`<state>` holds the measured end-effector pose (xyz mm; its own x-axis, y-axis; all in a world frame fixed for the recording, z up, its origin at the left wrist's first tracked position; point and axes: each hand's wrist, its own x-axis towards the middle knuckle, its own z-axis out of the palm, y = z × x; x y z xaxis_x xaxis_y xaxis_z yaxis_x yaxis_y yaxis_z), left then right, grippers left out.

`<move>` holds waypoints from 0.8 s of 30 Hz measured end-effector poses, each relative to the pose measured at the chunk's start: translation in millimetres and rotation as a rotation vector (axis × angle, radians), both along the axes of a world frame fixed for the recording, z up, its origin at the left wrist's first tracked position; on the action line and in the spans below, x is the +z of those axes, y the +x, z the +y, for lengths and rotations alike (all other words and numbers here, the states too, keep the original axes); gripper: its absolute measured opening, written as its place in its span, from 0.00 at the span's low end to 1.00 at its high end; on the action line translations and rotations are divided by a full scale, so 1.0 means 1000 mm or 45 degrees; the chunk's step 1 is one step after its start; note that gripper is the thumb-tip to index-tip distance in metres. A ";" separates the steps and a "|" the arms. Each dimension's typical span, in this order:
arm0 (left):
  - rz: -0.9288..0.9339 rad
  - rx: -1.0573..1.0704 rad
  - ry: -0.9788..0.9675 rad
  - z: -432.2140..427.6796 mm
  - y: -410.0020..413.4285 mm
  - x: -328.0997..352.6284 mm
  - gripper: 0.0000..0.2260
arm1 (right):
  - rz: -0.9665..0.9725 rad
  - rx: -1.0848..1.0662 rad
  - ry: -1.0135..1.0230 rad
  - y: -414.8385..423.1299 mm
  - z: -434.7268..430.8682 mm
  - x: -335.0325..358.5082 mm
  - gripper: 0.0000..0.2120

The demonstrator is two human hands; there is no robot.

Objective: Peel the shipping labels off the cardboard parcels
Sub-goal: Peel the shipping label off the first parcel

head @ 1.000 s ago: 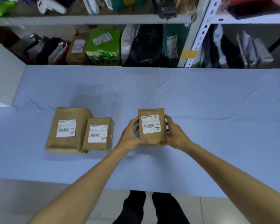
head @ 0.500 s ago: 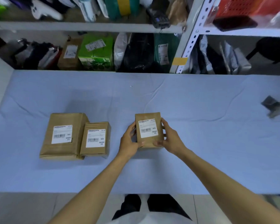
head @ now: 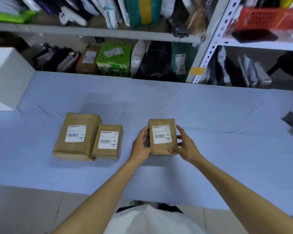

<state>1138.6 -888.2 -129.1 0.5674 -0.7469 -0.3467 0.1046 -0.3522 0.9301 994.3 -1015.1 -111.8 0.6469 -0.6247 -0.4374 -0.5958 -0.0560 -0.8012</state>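
Both forearms reach in from the near edge. Left hand (head: 141, 146) grips the small parcel (head: 164, 148) by its left side, thumb on the near edge. Right hand (head: 185, 144) holds the right side, fingers curled against it. The parcel lies between the 2 hands, low over the blue cloth (head: 218, 132), long axis pointing away from the body. Its label (head: 161, 135) faces up, all 4 corners flat. Both hands are equally near; the right thumb is closest to a near corner, a likely start. Further left, a medium parcel (head: 108, 128) touches a large parcel (head: 73, 148), both labelled. Shelves (head: 100, 32) stand beyond.
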 end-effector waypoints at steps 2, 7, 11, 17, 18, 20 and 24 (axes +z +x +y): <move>-0.016 -0.004 -0.008 0.001 -0.003 0.001 0.40 | -0.012 -0.012 0.028 -0.002 0.000 -0.001 0.47; -0.008 -0.006 0.006 -0.003 0.002 -0.001 0.38 | 0.006 0.057 0.001 0.001 -0.003 -0.002 0.46; -0.028 -0.026 0.060 -0.005 0.005 -0.003 0.37 | 0.034 0.090 0.027 0.001 -0.005 -0.002 0.46; -0.012 -0.038 0.067 -0.006 0.003 -0.004 0.37 | 0.010 0.072 0.038 0.001 -0.007 -0.006 0.47; -0.011 -0.034 0.067 -0.007 0.002 -0.003 0.37 | 0.007 0.072 0.040 0.001 -0.007 -0.006 0.47; -0.008 -0.026 0.074 -0.008 0.000 0.000 0.36 | 0.003 0.073 0.037 0.001 -0.006 -0.006 0.47; -0.008 -0.038 0.062 -0.009 -0.002 0.005 0.35 | 0.004 0.055 0.040 0.001 -0.006 -0.007 0.47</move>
<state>1136.7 -896.8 -124.3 0.5477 -0.7457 -0.3794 0.0877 -0.3998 0.9124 995.2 -1020.9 -119.1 0.6714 -0.5821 -0.4587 -0.5962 -0.0567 -0.8008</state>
